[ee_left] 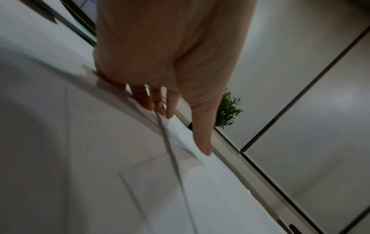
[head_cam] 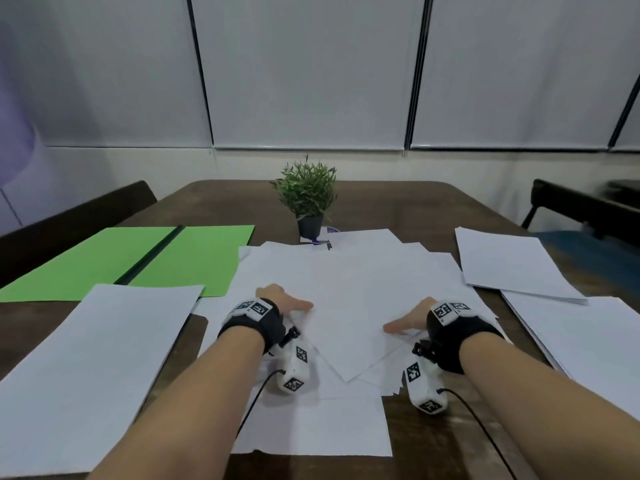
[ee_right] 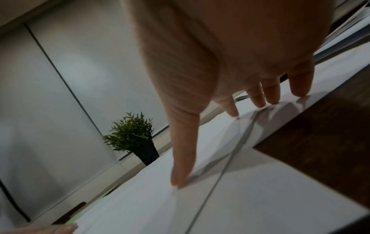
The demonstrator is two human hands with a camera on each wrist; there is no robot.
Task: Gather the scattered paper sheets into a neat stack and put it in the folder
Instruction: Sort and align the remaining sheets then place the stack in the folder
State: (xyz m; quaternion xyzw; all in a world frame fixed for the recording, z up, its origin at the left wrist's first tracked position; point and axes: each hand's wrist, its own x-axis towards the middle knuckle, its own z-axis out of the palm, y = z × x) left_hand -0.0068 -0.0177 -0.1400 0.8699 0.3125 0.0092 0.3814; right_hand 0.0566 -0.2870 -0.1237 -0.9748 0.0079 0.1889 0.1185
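Starting at my far left, a single white sheet lies on the brown table, its far corner overlapping the near edge of the green folder, which lies open and flat with a dark spine down its middle. Just right of the folder is the big pile of overlapping sheets in front of me, corners pointing every way.

My left hand rests on the left part of that pile, fingers fairly straight and spread, tips pressing the paper; from the wrist view my thumb and fingertips touch the paper where an edge is slightly raised. I hold nothing in it.

Behind the pile stands a small potted plant near the far edge of the table.

My right hand rests on the right part of the same pile, fingers apart and straight, tips down on the paper near its edge, with bare table just beside them.

Further right, apart from the pile, lie two more sheets, one overlapping the other.
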